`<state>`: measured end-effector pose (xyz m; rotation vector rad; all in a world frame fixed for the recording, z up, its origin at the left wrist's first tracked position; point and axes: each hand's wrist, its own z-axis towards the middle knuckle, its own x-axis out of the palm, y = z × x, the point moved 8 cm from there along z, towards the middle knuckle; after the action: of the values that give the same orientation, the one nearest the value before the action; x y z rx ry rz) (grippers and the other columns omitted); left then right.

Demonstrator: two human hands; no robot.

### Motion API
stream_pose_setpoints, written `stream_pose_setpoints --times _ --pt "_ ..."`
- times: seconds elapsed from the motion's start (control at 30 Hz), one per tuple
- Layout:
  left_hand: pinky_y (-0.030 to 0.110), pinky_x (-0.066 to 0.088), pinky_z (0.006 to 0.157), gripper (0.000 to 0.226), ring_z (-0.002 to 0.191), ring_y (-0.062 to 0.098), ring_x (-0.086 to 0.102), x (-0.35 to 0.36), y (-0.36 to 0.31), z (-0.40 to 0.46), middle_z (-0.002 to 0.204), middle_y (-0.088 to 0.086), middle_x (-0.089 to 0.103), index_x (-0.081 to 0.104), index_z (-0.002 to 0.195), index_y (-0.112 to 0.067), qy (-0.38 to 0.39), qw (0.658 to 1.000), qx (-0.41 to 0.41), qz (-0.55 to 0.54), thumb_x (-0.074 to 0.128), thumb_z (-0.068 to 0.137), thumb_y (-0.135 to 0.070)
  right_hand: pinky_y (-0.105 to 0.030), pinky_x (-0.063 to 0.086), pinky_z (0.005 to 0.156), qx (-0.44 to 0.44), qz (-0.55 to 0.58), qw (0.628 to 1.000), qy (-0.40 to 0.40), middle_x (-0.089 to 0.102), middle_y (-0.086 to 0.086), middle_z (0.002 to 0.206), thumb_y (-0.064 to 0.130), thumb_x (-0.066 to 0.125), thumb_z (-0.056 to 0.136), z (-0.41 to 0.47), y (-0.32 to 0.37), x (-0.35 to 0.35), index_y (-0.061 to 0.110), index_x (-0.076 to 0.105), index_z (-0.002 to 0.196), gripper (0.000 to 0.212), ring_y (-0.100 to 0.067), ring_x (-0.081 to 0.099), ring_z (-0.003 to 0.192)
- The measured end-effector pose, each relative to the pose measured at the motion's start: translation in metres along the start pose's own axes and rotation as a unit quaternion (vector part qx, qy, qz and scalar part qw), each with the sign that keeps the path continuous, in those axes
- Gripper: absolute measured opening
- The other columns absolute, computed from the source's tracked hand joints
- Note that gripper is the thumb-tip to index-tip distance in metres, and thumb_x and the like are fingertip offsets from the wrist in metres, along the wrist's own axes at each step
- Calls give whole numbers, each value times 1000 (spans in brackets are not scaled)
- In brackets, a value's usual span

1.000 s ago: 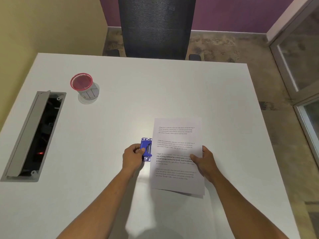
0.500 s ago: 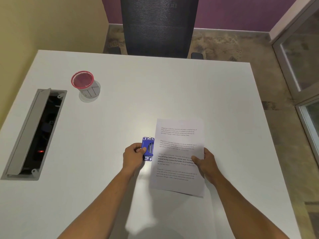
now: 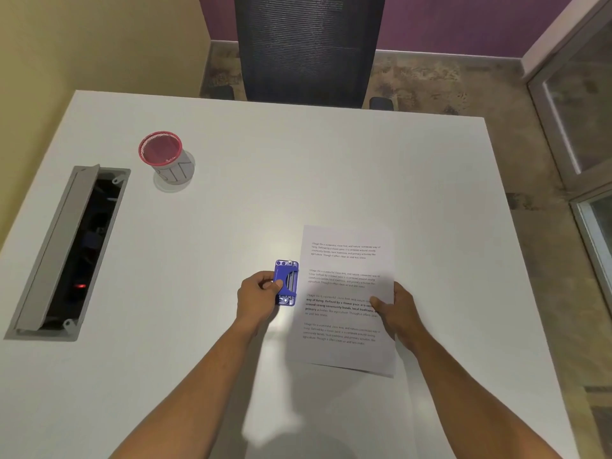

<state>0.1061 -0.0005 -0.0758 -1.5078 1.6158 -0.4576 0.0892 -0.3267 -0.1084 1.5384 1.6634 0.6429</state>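
Note:
A small blue hole punch [image 3: 287, 281] stands on the white table [image 3: 298, 180] near its middle front. My left hand [image 3: 258, 294] grips the punch from its left side, thumb on top. A printed sheet of paper [image 3: 344, 260] lies just right of the punch, its left edge apart from the punch by a narrow gap. My right hand [image 3: 395, 309] pinches the sheet at its right edge, thumb over the text.
A red-rimmed mesh pen cup [image 3: 167, 159] stands at the far left. An open grey cable box [image 3: 66, 250] is set into the table's left side. A dark mesh office chair [image 3: 309, 48] stands behind the far edge. A glass door [image 3: 583, 104] is on the right.
The sheet has slid to the right, out from the punch, with my right hand. A gap now shows between paper and punch. My left hand stays on the punch.

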Motion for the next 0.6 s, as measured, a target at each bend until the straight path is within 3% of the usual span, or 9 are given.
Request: stream_pose_setpoints --times 0.33,0.47,0.6 --pt "27 50 69 18 68 16 62 1 0 2 78 7 73 69 77 -26 1 1000 4 5 66 86 -12 -33 61 76 0 11 1000 26 72 -6 112 3 66 90 1 6 2 11 61 123 34 -20 72 97" --pt "36 53 77 10 70 20 61 2 2 3 79 14 70 71 84 -19 9 1000 1 -3 65 86 -11 -46 58 87 0 8 1000 30 71 -12 116 2 67 90 5 6 6 6 60 124 35 -27 70 101" --pt "39 54 81 7 67 17 60 2 4 4 73 7 68 71 86 -16 9 1000 -3 -4 65 86 -11 -34 59 80 -2 8 1000 16 71 -11 115 0 67 89 9 9 9 5 60 123 35 -22 70 99"
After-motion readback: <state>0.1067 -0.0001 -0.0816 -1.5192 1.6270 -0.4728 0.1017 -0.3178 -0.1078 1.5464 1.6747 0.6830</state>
